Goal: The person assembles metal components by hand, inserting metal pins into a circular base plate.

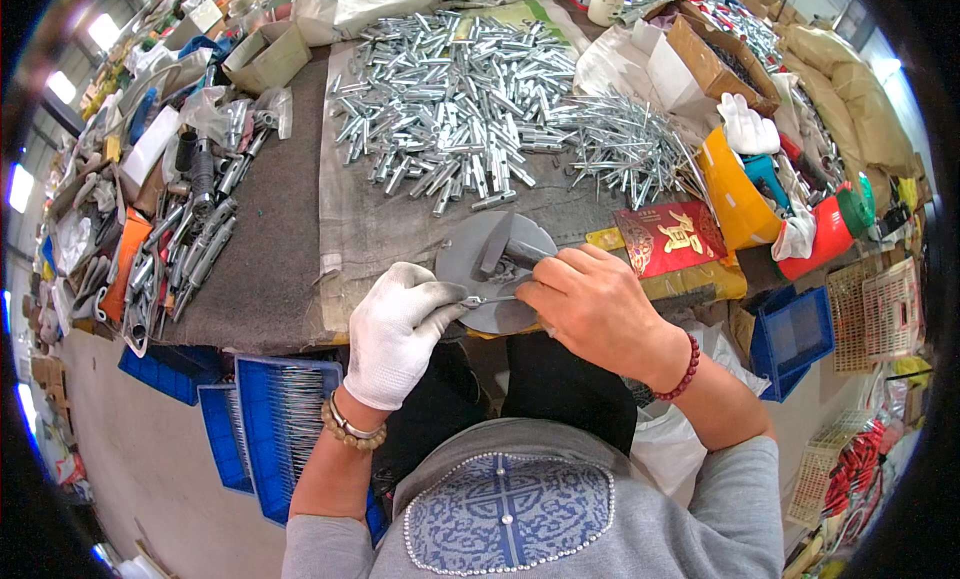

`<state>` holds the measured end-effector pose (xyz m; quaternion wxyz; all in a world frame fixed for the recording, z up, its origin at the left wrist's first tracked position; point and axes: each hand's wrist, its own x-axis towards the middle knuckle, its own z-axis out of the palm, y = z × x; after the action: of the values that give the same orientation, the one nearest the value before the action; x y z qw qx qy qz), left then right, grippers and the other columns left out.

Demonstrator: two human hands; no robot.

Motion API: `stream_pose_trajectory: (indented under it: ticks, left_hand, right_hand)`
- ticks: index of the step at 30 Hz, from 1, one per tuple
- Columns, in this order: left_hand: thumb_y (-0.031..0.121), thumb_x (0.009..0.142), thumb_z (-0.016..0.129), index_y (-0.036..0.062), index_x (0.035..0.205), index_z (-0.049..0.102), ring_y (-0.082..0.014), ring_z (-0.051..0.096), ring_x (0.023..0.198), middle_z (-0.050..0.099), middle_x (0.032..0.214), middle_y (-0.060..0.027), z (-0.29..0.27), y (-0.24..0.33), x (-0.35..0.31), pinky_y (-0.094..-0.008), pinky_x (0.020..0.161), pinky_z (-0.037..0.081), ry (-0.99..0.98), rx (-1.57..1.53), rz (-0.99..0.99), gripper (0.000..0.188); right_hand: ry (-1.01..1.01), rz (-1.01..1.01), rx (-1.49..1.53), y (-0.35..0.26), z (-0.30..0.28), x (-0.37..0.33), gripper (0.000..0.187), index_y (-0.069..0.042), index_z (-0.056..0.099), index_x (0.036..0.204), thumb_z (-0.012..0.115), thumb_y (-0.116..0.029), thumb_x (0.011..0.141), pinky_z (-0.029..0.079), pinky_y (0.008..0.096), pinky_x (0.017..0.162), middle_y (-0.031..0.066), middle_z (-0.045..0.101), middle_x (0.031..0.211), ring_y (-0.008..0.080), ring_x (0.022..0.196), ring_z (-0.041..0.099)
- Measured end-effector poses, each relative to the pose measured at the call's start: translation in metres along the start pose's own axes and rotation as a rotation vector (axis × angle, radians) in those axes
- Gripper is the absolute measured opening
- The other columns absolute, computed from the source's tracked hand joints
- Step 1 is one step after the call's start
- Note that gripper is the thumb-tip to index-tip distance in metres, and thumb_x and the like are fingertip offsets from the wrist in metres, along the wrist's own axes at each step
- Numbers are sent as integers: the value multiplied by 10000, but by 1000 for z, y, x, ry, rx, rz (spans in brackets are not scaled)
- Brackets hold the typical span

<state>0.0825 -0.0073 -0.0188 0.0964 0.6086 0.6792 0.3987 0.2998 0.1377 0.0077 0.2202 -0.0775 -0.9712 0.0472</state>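
Note:
My left hand (395, 329), in a white glove, pinches a small metal pin (488, 300) near its thicker end. The pin's thin end reaches my bare right hand (595, 304), whose fingertips are closed at it. A dark hammer (495, 244) has its head over a round grey plate (458, 269), and its handle runs into the curled fingers of my right hand. Both hands are at the plate on the table's near edge. Beyond them lie a broad heap of shiny metal tubes (460, 99) and a smaller pile of thin metal pins (635, 144).
A red envelope (670, 241) lies right of the plate, near a yellow container (738, 194) and a cardboard box (715, 64). Metal parts and tools (205, 199) crowd the left side. Blue crates (265, 429) stand below the table, one holding thin rods.

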Motion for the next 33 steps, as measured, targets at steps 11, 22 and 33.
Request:
stream_pose_trajectory:
  ticks: [11, 22, 33]
  left_hand:
    - [71, 822, 869, 53, 975, 826, -257, 667, 890, 674, 929, -99, 1, 2, 1, -357, 800, 536, 6, -20, -11, 159]
    - [85, 817, 878, 57, 962, 825, -259, 678, 895, 682, 935, -94, 0, 3, -2, -361, 800, 542, 36, -23, -10, 157]
    - [92, 815, 867, 77, 970, 814, -267, 689, 890, 681, 927, -90, 2, -1, -2, -367, 785, 548, 75, 6, 34, 164]
  right_hand:
    - [6, -11, 39, -1, 5, 3, 210, -87, 762, 993, 759, -82, 784, 551, 373, 819, 36, 633, 943, 243, 903, 668]
    - [112, 470, -156, 79, 3, 10, 159, -81, 761, 973, 802, -112, 822, 590, 444, 844, 98, 673, 984, 307, 997, 705]
    - [33, 461, 55, 63, 8, 31, 164, -49, 737, 967, 792, -107, 825, 582, 432, 859, 126, 692, 1008, 336, 994, 707]
